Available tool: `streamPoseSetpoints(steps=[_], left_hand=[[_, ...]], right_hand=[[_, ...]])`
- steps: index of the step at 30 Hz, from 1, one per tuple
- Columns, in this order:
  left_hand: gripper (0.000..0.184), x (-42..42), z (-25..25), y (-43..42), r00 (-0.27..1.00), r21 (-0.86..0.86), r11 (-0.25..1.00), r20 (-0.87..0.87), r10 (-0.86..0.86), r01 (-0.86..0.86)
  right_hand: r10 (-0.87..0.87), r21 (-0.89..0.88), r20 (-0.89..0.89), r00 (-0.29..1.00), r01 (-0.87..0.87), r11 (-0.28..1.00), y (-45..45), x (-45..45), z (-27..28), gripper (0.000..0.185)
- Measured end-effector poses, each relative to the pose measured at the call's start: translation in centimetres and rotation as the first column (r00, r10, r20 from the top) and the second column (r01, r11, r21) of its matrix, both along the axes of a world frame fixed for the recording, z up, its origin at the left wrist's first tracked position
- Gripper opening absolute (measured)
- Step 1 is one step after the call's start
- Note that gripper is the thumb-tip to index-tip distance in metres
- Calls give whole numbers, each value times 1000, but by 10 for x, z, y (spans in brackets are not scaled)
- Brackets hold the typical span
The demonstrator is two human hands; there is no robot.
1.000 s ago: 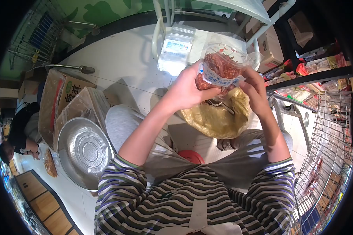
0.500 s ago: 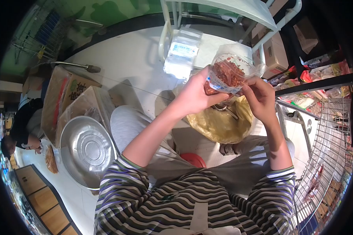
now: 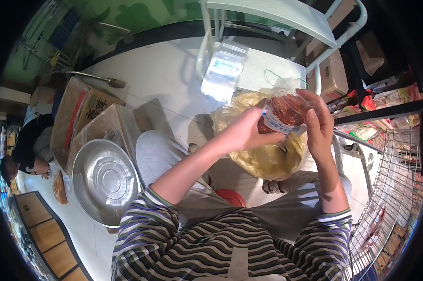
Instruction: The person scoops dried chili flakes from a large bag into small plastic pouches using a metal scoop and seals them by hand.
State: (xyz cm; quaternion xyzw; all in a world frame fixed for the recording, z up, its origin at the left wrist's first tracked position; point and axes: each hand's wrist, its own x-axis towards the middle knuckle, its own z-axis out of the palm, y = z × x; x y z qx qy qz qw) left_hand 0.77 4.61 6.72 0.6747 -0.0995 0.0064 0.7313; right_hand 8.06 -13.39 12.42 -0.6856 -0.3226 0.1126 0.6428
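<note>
Floor (image 3: 167, 70), shelf edge (image 3: 295, 69) beyond held packet (image 3: 284, 113)

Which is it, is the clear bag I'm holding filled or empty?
Partly filled: red flakes show through the bag above and behind its label, with clear plastic above them.

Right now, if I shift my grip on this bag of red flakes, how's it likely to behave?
The bag will probably flex, since its clear plastic looks thin and pliant. The red flakes look loose, so they'd likely slide if it tips. Its shiny surface may also feel somewhat slippery.
</note>
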Motion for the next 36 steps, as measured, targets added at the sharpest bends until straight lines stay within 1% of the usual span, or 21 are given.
streamPoseSetpoints(steps=[2, 4, 5, 6, 7, 8, 10, 13, 16, 19, 20, 22, 25, 27, 28, 29, 30, 32, 34, 35, 36], left_hand=[[46, 0, -1, -6, 1000, -262, 965, -14, -23, 18], [41, 3, -15, 1, 996, 99, 995, -89, -6, 15], [42, 3, -14, 0, 998, 82, 996, -54, 27, -22], [43, 0, -13, -3, 998, -5, 998, -17, 62, -63], [43, -3, -12, -5, 996, -100, 991, 15, 89, -87], [44, -4, -8, -4, 994, -176, 980, 42, 99, -90], [54, -3, -3, -3, 979, -258, 945, 35, -198, 201], [53, 1, -19, -14, 984, -334, 925, 42, -174, 178], [41, 4, -26, -6, 773, -603, 614, 7, -634, 509], [42, 1, -12, -9, 812, -771, 525, -16, -583, 362], [43, 7, 3, -5, 703, -801, 562, -278, -654, 206], [45, 15, 10, 1, 520, -788, 613, -501, -692, 57], [52, 17, -3, 2, 351, -892, 441, -384, -854, 97], [56, 1, -16, -5, 738, -754, 462, 45, -673, 467], [56, 2, -17, -3, 739, -755, 461, 46, -673, 466], [55, 4, -17, 3, 777, -619, 642, -79, -624, 453], [55, 6, -17, 4, 799, -541, 718, -131, -587, 438], [61, 8, -19, 4, 918, -325, 891, -129, -374, 318], [73, 9, -23, 1, 999, -80, 997, 49, -17, 21], [80, 14, -27, -1, 999, -90, 996, 21, 28, -26], [80, 12, -24, 0, 999, -91, 996, 19, 27, -25]], right_hand=[[-34, -114, 101, 994, 45, 992, -1, -3, 6, 35], [-126, -120, 111, 986, 139, 983, -6, -1, -4, 34], [-172, -86, -181, 968, 158, 984, -1, -10, 2, 38], [-137, -228, 84, 987, 153, 962, -13, 4, -10, 48], [-157, -100, -141, 977, 144, 984, -19, 15, -27, 60], [-176, -96, -83, 981, 168, 981, -22, 15, -29, 65], [-213, -37, -43, 976, 211, 977, -18, 13, -30, 70], [-95, 102, -337, 937, 136, 985, -27, 14, -35, 68], [20, 136, -340, 940, 28, 990, -19, 11, -39, 69], [173, 164, -341, 924, -123, 979, -18, 6, -34, 68], [223, 186, -377, 899, -162, 969, -18, 6, -32, 67], [200, 231, -447, 872, -103, 967, -10, -1, -31, 69], [308, 225, -456, 835, -227, 948, -11, 0, -30, 70], [241, 220, -380, 893, -166, 961, -3, 4, -21, 71], [171, 224, -299, 939, -105, 969, 1, 4, -16, 72], [-3, 175, -277, 961, 54, 983, -1, 17, -20, 76], [-3, 169, -277, 961, 52, 984, -2, 24, -20, 76], [-186, 36, 290, 939, 184, 982, -7, 33, -18, 79], [-6, -235, 258, 966, 69, 969, -1, 20, -5, 71], [87, -366, 237, 968, 6, 930, 2, 13, 2, 69], [370, -530, 439, 819, -97, 842, 2, -5, 18, 67]])
